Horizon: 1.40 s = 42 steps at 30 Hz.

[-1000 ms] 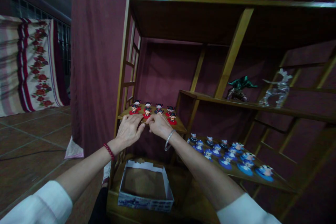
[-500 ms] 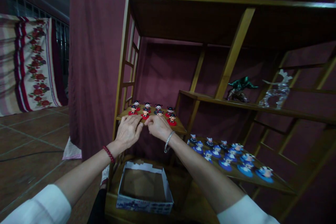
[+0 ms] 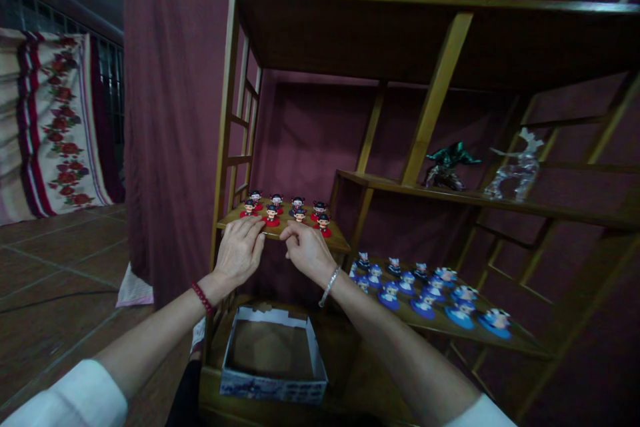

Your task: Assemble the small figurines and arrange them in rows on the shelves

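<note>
My left hand (image 3: 239,252) and right hand (image 3: 307,253) at the front edge of a small wooden shelf (image 3: 336,241), fingers curled against it, grip impossible to tell, red-based figurines (image 3: 271,215) just beyond my fingertips, an open cardboard box (image 3: 273,388) below, blue-based figurines (image 3: 423,307) off to my right

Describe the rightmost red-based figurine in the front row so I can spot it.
On the wooden shelving, find the small shelf above the open cardboard box. Its red-based figurines form two rows. Yours ends the front row, beyond the right hand.
</note>
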Tool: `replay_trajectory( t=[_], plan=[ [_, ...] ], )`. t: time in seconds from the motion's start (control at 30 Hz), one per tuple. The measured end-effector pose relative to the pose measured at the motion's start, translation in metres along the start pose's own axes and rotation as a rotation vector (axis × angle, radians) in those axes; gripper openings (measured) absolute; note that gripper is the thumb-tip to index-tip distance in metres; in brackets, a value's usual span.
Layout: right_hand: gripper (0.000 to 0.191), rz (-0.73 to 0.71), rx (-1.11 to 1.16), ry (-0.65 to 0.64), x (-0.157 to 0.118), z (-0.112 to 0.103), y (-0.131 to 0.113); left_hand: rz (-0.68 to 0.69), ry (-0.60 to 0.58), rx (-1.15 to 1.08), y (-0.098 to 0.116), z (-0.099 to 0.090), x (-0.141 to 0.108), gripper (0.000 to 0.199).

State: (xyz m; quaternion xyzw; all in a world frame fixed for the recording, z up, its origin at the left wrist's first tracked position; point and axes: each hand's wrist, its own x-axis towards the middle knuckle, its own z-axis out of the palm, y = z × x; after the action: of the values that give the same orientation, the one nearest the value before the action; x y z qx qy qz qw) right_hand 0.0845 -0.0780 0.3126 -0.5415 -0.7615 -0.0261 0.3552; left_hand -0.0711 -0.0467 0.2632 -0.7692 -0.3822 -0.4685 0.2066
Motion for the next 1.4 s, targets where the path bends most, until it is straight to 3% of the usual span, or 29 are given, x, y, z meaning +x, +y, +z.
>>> replay_trajectory(
  t=[0.1,0.23,0.43,0.97,1.4],
  plan=[
    [0.029,-0.025,-0.032,0.082,-0.012,-0.005,0.008,0.080,0.008,-0.019,0.011,0.001,-0.001,0.032],
    [0.029,0.012,-0.093,0.055,-0.016,-0.014,0.012,0.169,-0.023,-0.041,0.029,0.009,0.001,0.033],
    [0.024,0.105,-0.089,-0.066,-0.008,-0.022,0.011,0.096,-0.049,0.019,0.043,0.019,0.012,0.032],
    [0.024,0.218,-0.033,-0.210,0.011,-0.023,0.021,0.066,-0.093,0.076,0.049,0.030,0.023,0.022],
    [0.022,0.175,0.035,-0.157,0.012,-0.015,0.029,0.008,-0.021,0.053,0.048,0.030,0.017,0.021]
  ],
)
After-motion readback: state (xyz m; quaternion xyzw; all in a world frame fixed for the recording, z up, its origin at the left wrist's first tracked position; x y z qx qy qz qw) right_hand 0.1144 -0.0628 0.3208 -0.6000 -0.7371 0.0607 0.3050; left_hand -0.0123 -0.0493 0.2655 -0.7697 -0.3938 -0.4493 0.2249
